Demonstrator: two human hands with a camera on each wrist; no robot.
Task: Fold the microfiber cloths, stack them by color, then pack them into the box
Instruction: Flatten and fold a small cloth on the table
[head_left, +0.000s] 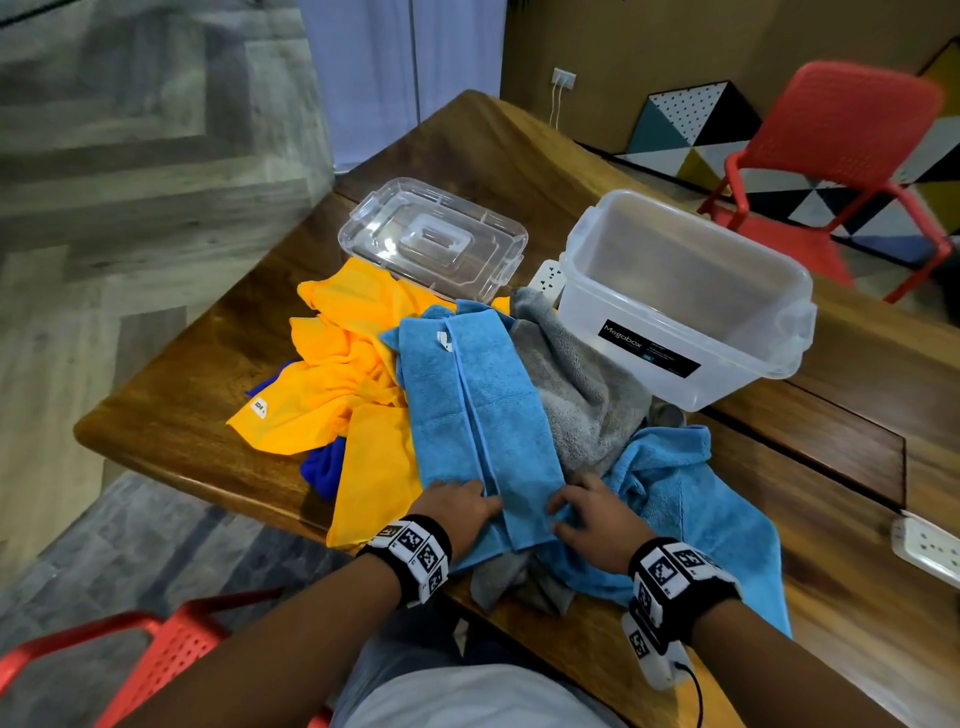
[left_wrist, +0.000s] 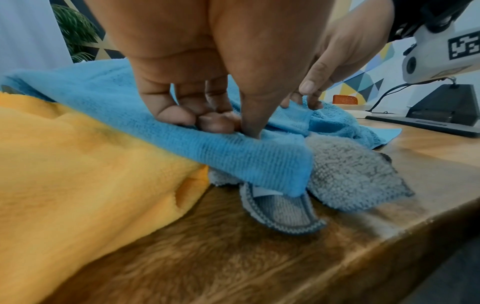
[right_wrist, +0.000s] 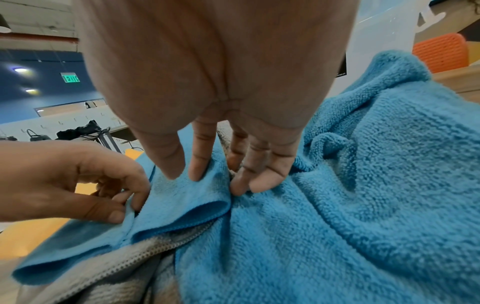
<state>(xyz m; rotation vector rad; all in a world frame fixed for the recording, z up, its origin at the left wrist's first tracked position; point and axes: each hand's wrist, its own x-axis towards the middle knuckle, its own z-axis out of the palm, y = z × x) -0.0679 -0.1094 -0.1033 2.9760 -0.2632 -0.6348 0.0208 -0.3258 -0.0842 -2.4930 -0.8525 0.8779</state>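
My left hand (head_left: 460, 506) and right hand (head_left: 592, 519) each pinched the near end of the folded light-blue cloth (head_left: 478, 405). It lay atop a grey cloth (head_left: 576, 395) beside the open box (head_left: 691, 301).

Cloths in a heap on the counter (head_left: 218, 374), with the box behind them.

The folded cloth (head_left: 483, 415) lies on top of the heap, right in front of me. My left hand (head_left: 457, 506) is at its near left edge and my right hand (head_left: 597, 519) at its near right edge. The lid (head_left: 431, 234) lies behind the heap on the left. The box (head_left: 685, 296) stands on the right.
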